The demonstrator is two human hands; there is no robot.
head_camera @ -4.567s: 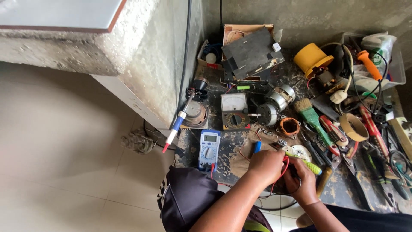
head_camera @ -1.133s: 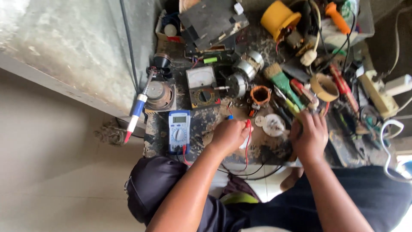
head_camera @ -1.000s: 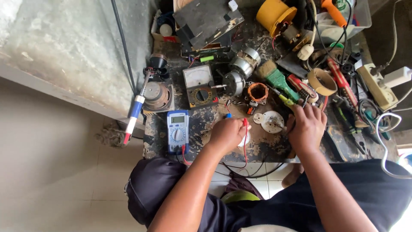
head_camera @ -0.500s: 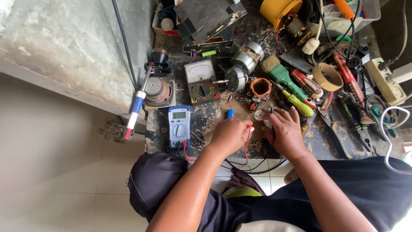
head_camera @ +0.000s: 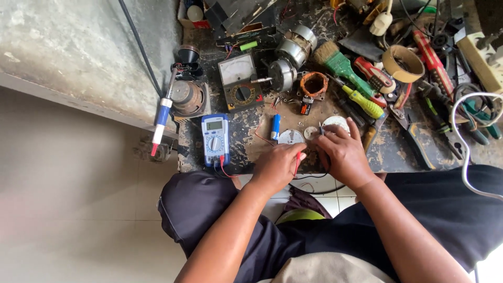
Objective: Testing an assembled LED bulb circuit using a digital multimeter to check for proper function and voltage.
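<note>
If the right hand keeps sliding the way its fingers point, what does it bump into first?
The right hand points up the bench. It would probably first meet the small white disc at its fingertips, then the yellow-handled screwdriver beyond, though height above the bench is hard to judge.

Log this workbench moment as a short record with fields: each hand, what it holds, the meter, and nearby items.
left hand: closed around a red probe, tip down by a small white disc
right hand: fingers on a second white disc; a dark probe seems to be in its grip, hard to tell
meter: blue digital multimeter flat on the bench, left of the hands
nearby: analog meter, copper coil, green brush, yellow screwdriver
surface: dark, stained workbench
</note>
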